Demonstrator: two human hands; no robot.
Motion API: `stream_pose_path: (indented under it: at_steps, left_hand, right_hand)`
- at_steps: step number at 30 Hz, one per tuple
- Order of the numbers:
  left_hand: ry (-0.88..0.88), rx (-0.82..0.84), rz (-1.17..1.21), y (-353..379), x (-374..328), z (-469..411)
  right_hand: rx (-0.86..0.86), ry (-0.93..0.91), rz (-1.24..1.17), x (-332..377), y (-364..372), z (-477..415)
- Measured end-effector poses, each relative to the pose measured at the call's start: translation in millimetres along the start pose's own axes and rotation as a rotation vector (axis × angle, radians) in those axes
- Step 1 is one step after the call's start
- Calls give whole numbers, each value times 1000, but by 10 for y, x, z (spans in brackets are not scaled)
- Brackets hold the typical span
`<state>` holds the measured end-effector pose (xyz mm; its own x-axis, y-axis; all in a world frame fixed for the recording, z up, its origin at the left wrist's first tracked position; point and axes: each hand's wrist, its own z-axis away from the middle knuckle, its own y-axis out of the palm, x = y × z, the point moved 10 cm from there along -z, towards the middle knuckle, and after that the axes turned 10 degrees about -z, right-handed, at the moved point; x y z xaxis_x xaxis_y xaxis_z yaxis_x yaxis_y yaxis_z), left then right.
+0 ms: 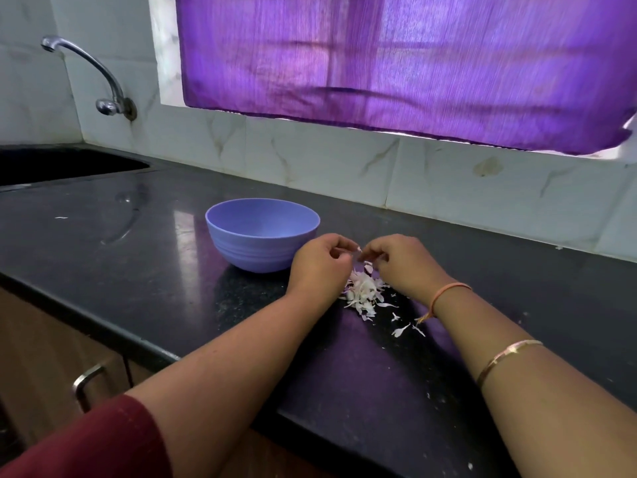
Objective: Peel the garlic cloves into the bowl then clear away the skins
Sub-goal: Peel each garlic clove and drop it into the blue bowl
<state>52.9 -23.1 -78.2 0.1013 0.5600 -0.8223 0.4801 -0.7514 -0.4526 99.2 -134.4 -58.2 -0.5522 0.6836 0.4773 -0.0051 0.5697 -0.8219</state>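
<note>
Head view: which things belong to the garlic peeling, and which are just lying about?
In the job: left hand and right hand, both pinching a white garlic piece; blue bowl; pile of skins.
Lying about: tap; sink; purple curtain; cabinet handle.

Left of the skins [362, 293] the bowl [241, 250] blocks you — beyond it bare counter [120, 243] runs to the sink [69, 167]; the wall [344, 160] closes the back.
</note>
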Motion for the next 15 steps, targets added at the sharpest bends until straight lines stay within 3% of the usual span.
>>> stream_pose_path:
  at_steps: [3,15]
  left_hand:
    - [-20,13,-10,-6,-3,32]
    - [-30,-13,-22,-2,40,12]
  right_hand:
    - [76,-34,128,57,108,12]
    - [23,6,-16,-55,13,47]
